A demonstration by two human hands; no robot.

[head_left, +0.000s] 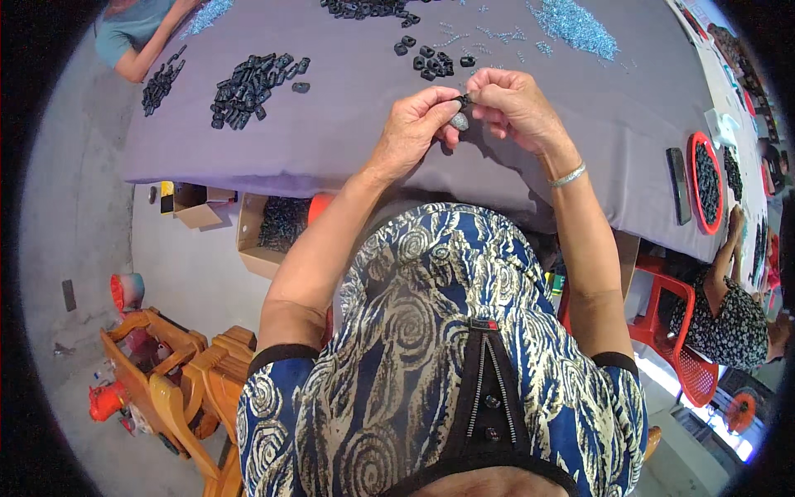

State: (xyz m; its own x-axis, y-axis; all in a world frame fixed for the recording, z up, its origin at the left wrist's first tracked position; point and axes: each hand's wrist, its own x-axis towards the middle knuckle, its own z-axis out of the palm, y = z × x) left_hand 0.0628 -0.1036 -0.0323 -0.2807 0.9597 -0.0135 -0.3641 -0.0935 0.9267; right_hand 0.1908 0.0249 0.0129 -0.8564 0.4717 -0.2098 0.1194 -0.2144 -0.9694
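Note:
My left hand (418, 123) pinches a small black plastic part (463, 100) between thumb and fingers, above the near side of the cloth-covered table. A grey, rounded object (460, 122) shows just below that part, against the left fingers; its kind is unclear. My right hand (515, 106), with a silver bracelet at its wrist, is closed in a pinch right beside the black part. Whatever sits between the right fingertips is too small to make out. Just beyond my hands lies a loose group of similar black parts (429, 63).
A larger heap of black parts (252, 89) lies left on the table (331, 153), slimmer black pieces (162, 85) beyond. Small shiny metal pieces (574, 26) are heaped far right. A red-rimmed basket (706, 184) stands right, near a seated person (733, 319). Another person's arm (153, 50) reaches in far left.

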